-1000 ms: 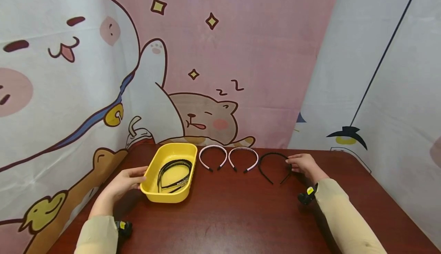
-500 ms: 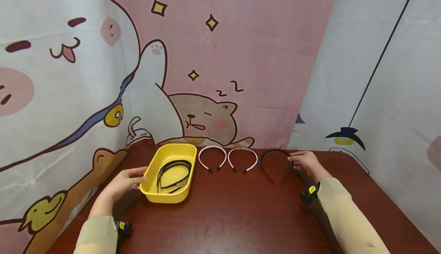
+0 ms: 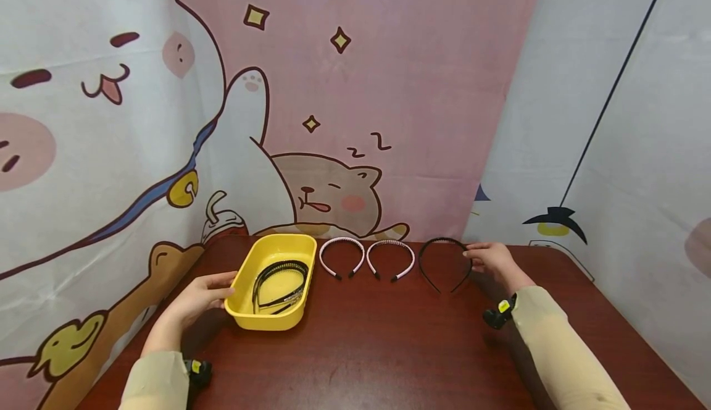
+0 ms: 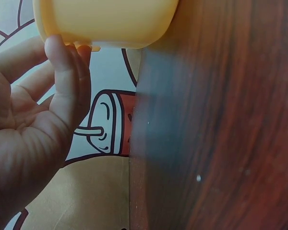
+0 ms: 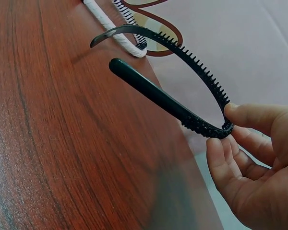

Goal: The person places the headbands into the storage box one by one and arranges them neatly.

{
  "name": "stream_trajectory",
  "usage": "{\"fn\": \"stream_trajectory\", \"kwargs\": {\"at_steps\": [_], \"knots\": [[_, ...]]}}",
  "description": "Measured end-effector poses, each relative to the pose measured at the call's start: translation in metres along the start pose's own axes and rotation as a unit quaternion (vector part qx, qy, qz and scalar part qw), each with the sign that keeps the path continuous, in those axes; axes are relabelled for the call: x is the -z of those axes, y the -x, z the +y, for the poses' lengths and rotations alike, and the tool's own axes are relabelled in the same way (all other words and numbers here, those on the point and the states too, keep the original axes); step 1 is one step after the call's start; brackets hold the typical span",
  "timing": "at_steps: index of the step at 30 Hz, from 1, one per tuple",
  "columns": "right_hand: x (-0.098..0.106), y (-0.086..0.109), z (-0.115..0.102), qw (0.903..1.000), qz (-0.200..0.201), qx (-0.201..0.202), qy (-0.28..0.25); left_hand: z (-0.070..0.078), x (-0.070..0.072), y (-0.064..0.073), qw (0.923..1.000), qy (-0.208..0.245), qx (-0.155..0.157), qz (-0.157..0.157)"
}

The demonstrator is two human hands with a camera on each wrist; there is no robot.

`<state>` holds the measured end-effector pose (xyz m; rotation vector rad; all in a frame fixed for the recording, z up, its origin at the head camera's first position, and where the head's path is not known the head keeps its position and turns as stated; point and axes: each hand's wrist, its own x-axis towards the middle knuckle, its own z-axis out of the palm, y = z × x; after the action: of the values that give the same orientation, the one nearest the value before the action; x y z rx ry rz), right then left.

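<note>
A: Black band [image 5: 151, 92], who has it?
B: Right hand [image 3: 494, 263]. Thumb and fingertips pinch its right side.
A: Left hand [image 3: 197, 296]?
B: On the yellow tray [image 3: 266, 322], looks like a thumb-and-finger pinch on the left rim. Well left of the black band; right hand's clearly the nearer one.
A: Axis?
B: Arch away from the person, both ends toward them, so roughly front to back. Can't tell if the tips touch the table [image 3: 355, 354].
A: Neighbours?
B: It's the right end of a row. Going left: near pink band [image 3: 390, 242], far pink band [image 3: 342, 239], then the tray with dark bands [image 3: 283, 264] inside.
A: Key relation?
B: My call: black band against near pink band. Side by side, small gap, arches about level, ends facing the same way.
A: Versus a second ago?
B: Black band is farther from the person; its arch sat nearer than the pink ones, now it lines up. Right hand's slightly right. Left hand and tray unchanged, bar camera drift.
</note>
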<state>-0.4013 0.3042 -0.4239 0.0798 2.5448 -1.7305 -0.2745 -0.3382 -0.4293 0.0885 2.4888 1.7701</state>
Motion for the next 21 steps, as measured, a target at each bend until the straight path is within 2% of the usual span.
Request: {"fn": "stream_trajectory", "kwargs": {"at_steps": [7, 21], "knots": [[0.0003, -0.0004, -0.0014, 1.0000, 0.002, 0.002, -0.001, -0.0003, 0.0005, 0.0003, 0.9999, -0.003, -0.008, -0.012], [-0.0014, 0.0030, -0.0094, 0.9999, -0.008, 0.013, 0.005, 0.0000, 0.0005, -0.0006, 0.9999, -0.002, -0.008, -0.010]]}}
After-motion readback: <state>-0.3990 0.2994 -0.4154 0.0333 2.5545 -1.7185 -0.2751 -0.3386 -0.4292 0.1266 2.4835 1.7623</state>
